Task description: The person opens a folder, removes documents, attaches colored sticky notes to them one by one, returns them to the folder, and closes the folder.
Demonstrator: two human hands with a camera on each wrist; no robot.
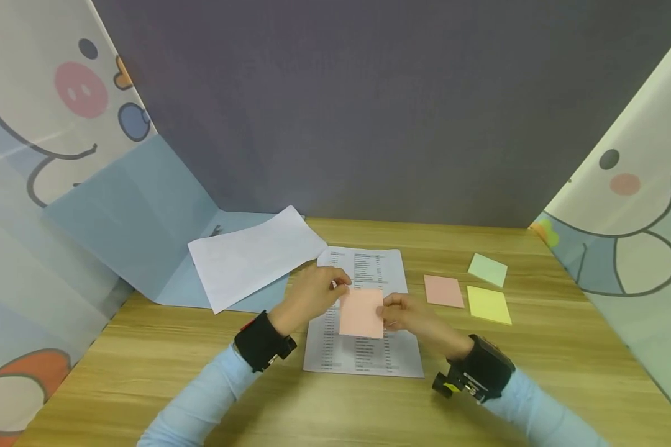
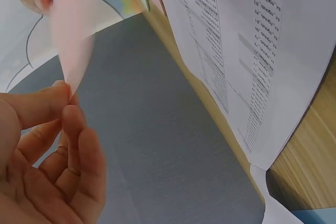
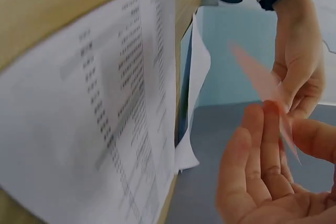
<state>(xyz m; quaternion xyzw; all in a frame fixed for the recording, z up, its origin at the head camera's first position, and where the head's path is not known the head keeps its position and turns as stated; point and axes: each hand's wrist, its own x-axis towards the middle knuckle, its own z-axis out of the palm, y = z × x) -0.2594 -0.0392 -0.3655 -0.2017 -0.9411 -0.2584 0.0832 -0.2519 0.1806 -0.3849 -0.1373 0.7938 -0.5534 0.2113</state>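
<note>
A pink sticky note [image 1: 361,313] is held up above a printed sheet [image 1: 363,363] covered in columns of text. My left hand [image 1: 312,290] pinches the note's upper left corner between thumb and fingertips. At its right edge, my right hand [image 1: 409,318] pinches it too. In the left wrist view the note [image 2: 71,24] appears nearly edge-on and blurred, running from the left hand [image 2: 58,156] up to the right. The right wrist view shows the note [image 3: 260,80] apart from the sheet [image 3: 94,103], between both hands.
Right of the sheet lie a pink pad [image 1: 444,291], a yellow pad [image 1: 489,305] and a pale green pad [image 1: 488,269] of sticky notes. An open blue folder [image 1: 140,217] stands at the left, a white sheet [image 1: 257,257] lying partly on it. A grey panel [image 1: 335,112] rises behind.
</note>
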